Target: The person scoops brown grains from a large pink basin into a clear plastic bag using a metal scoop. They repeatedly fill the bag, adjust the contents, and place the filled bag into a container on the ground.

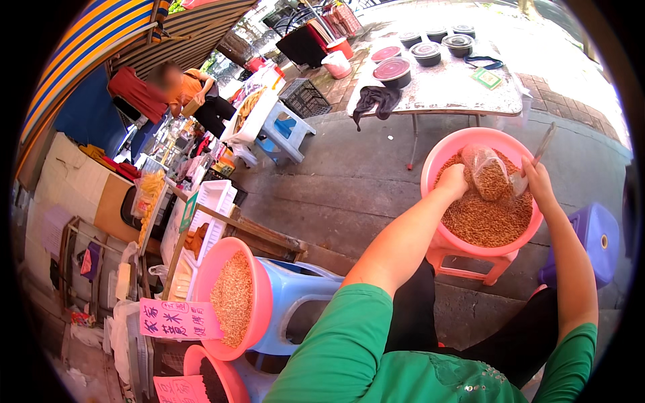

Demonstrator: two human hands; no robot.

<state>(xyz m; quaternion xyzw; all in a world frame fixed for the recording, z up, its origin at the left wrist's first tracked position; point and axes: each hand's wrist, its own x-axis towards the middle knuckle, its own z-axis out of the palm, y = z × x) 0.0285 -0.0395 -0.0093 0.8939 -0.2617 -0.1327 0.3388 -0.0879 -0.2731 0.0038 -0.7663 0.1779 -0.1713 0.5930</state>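
Observation:
My left hand [453, 182] grips the edge of a clear plastic bag [488, 171] partly filled with brown grain. The bag lies tilted over a large pink plastic basin [535, 221]. Loose brown grain [484, 226] fills much of the basin, which rests on a pink plastic stool [490, 282]. In my right hand [537, 182] is a metal scoop [545, 143], its handle pointing up and away from me. The scoop's lower end sits at the bag's right side, partly hidden by the bag and my fingers.
A folding table [433, 95] ahead bears several lidded black bowls [393, 73] and a dark cloth [375, 103]. A purple stool [594, 242] stands at right. At left, a pink basin of pale grain [232, 297] sits on a blue stool [297, 297]. A person [189, 90] bends farther off.

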